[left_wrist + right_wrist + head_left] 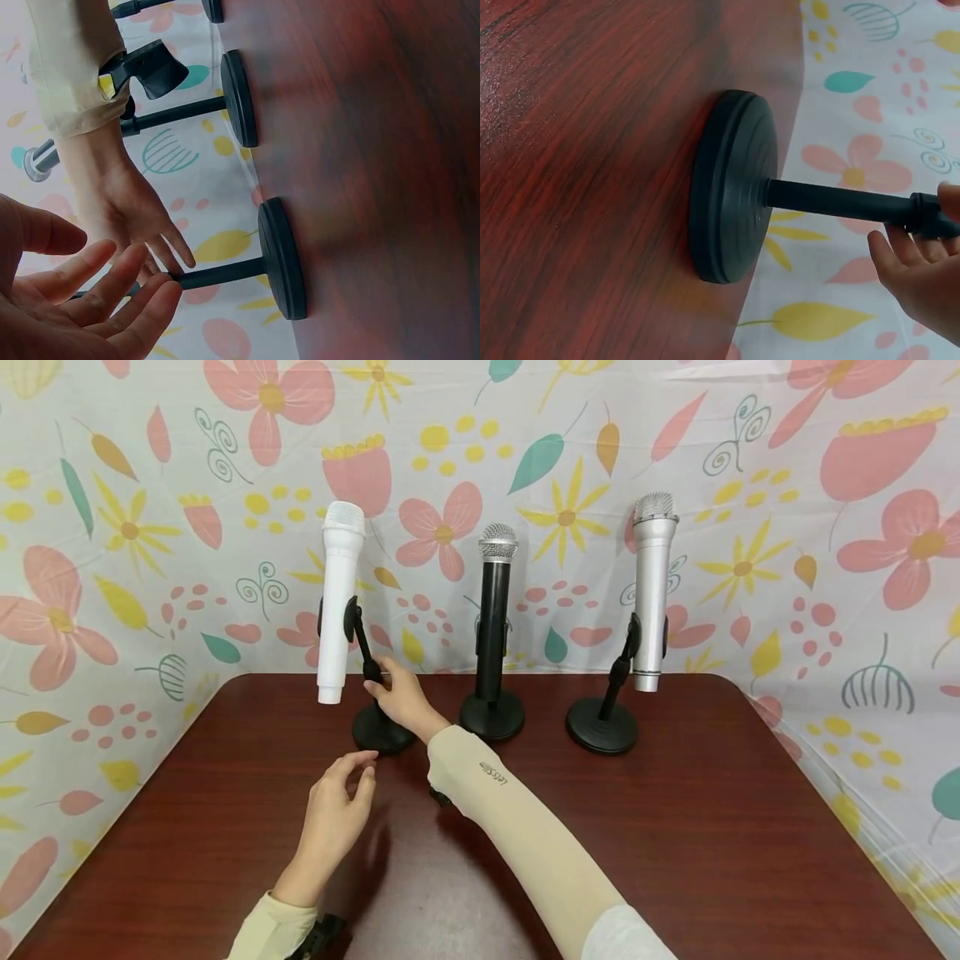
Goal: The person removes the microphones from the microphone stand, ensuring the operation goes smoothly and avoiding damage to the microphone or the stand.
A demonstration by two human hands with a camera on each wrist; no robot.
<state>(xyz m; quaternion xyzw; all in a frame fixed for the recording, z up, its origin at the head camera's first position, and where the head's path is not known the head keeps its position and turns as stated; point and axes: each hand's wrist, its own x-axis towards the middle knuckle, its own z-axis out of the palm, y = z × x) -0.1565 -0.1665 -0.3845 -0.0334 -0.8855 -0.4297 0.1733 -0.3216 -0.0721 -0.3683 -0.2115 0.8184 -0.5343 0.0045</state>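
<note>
White microphone (341, 602): clamped in desktop stand (377, 733), left of black microphone (492, 627); axis near vertical.
Right hand (408, 700): nearer stand; fingers pinching stem joint (371, 672).
Left hand (337, 806): fingers loosely spread, front-left of black microphone.

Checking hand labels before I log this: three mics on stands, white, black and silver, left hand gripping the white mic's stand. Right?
Wrong hand: the right hand grips the stand of the white mic, as the head view shows. The rest holds: three mics on stands, the others being the black mic and the silver mic.
</note>
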